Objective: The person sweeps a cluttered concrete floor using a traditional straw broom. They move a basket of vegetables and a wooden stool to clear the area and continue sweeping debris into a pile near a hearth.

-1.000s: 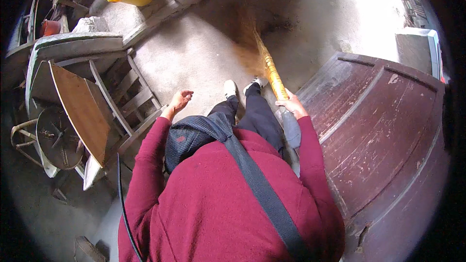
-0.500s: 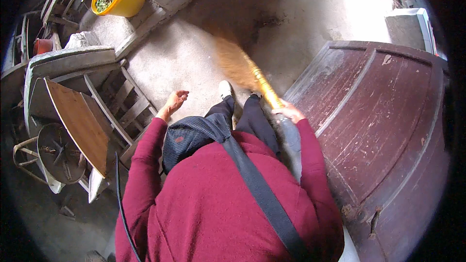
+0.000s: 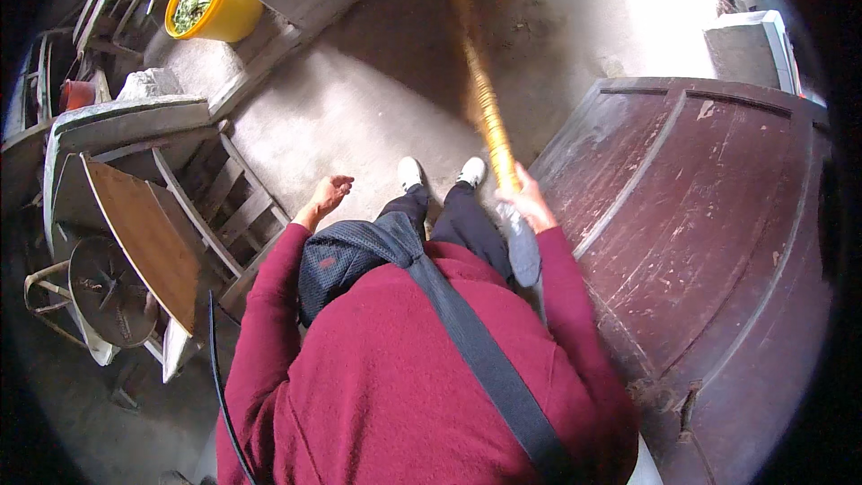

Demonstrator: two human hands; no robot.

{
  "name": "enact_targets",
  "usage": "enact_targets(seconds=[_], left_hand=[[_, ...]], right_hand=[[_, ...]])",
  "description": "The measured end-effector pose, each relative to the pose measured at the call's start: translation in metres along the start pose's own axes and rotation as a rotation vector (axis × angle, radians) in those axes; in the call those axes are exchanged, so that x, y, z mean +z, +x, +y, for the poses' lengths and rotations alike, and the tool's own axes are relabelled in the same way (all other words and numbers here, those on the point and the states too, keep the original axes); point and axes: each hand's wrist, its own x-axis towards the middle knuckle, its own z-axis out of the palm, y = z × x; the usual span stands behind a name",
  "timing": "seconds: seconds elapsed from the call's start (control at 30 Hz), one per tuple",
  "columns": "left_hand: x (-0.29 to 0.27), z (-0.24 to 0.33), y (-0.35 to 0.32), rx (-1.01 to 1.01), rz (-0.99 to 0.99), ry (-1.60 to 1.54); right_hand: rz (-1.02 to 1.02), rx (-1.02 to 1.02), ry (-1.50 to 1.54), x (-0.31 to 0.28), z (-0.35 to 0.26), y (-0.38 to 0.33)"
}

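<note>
My right hand (image 3: 528,200) is wrapped round the yellow-bound handle of a broom (image 3: 487,106), close to its grey covered end (image 3: 523,254). The broom slants forward from the hand across the concrete floor. Its brown bristle head at the far end is smeared by motion, so I cannot tell exactly where it touches. My left hand (image 3: 329,198) hangs free on the left with loosely bent fingers and nothing in it. My white shoes (image 3: 410,172) stand between the two hands, side by side.
A large dark red wooden panel (image 3: 691,216) takes up the right side. On the left are a wooden frame with slats (image 3: 193,207), a brown board (image 3: 148,233) and a round metal stand (image 3: 109,292). A yellow bucket (image 3: 224,13) of green scraps sits on a ledge.
The broom head has swung forward and slightly right, away from my feet, and the handle now points more steeply ahead. My right hand has shifted slightly forward. My left hand stays nearly in place.
</note>
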Motion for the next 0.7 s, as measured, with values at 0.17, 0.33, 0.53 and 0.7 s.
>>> enact_targets(seconds=[0.17,0.33,0.53,0.7], left_hand=[[-0.001,-0.003,0.014,-0.006,0.0,0.014],[-0.01,0.024,0.024,0.013,0.037,-0.063],[-0.005,0.011,0.01,0.045,0.056,-0.09],[-0.006,-0.047,0.002,0.047,0.009,-0.036]], right_hand=[[-0.197,0.474,0.217,0.002,-0.031,-0.022],[-0.013,0.147,-0.103,-0.057,0.008,0.031],[0.012,0.036,-0.074,0.01,-0.051,0.023],[-0.442,0.269,0.161,0.073,-0.089,0.02]])
